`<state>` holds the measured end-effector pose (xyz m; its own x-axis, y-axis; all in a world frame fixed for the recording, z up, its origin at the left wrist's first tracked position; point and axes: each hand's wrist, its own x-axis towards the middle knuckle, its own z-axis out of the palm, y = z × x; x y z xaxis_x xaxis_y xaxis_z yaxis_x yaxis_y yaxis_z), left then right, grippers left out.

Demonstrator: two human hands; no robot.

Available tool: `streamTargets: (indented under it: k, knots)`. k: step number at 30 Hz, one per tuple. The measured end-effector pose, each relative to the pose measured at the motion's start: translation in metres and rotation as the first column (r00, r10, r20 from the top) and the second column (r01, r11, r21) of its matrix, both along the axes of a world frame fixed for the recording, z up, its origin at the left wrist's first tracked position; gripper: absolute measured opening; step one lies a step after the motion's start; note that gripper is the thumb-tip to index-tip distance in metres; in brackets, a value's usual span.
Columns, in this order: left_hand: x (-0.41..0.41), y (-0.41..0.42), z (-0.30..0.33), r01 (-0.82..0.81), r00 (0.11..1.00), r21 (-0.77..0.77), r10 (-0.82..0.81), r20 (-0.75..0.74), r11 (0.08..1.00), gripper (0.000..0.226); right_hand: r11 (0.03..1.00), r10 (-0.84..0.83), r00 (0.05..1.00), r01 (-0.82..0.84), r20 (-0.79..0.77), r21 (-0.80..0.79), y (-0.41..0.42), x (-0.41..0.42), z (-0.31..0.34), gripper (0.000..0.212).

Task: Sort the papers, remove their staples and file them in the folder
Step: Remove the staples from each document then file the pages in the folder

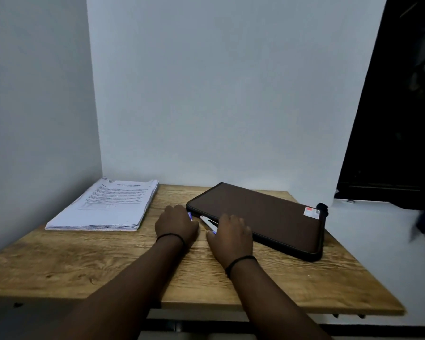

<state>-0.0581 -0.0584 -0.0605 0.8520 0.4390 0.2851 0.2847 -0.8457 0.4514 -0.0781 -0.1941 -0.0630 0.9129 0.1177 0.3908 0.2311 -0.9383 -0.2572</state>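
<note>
A stack of printed papers [108, 207] lies at the table's back left. A closed brown zip folder [263, 214] lies flat at the back right, with a small red and white sticker near its far corner. A small white tool with blue ends [208, 222] lies against the folder's near left edge, between my hands. My left hand [176, 224] rests knuckles up just left of the tool, and a blue bit shows at its fingertips. Whether its curled fingers hold anything is hidden. My right hand [231, 235] lies on the folder's near edge with its fingers relaxed, thumb beside the tool's blue end.
The wooden table [84, 261] stands in a corner, with pale walls behind it and to the left. A dark doorway [398, 119] opens at the right. The table's front edge runs just below my forearms.
</note>
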Motion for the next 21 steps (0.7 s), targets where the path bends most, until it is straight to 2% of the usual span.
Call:
streamTargets:
  k: [3, 5, 8, 12, 15, 17, 21]
  knots:
    - [-0.003, 0.0, 0.0, -0.008, 1.0, -0.024, 0.008, -0.003, 1.0, 0.036, 1.0, -0.001, 1.0, 0.001, -0.018, 0.014, -0.002, -0.002, 0.001, 0.039]
    - [-0.006, 0.001, 0.001, 0.003, 0.999, -0.06, 0.0, 0.039, 0.998, 0.036, 0.997, 0.019, 1.0, -0.019, 0.0, 0.08, -0.005, -0.003, 0.001, 0.033]
    - [-0.006, 0.003, 0.005, 0.081, 0.973, -0.105, -0.056, 0.222, 0.991, 0.033, 0.979, 0.066, 0.994, -0.08, 0.083, 0.189, -0.011, -0.004, 0.003, 0.028]
    - [0.0, -0.01, 0.009, 0.259, 0.904, -0.019, -0.235, 0.358, 0.966, 0.022, 0.976, 0.01, 0.976, -0.056, 0.218, 0.209, -0.037, 0.003, 0.004, 0.027]
    - [0.015, -0.025, 0.007, 0.3, 0.886, 0.138, -0.329, 0.326, 0.944, 0.02, 0.983, -0.125, 0.965, 0.09, 0.23, 0.157, -0.067, 0.017, 0.003, 0.029]
    - [0.03, -0.036, 0.005, 0.322, 0.888, 0.24, -0.38, 0.26, 0.916, 0.021, 0.966, -0.232, 0.963, 0.211, 0.139, 0.15, -0.089, 0.027, 0.002, 0.028]
    - [0.058, -0.035, -0.004, 0.424, 0.877, 0.249, -0.464, 0.127, 0.871, 0.019, 0.965, -0.233, 0.972, 0.232, -0.004, 0.126, -0.099, 0.039, -0.001, 0.029]
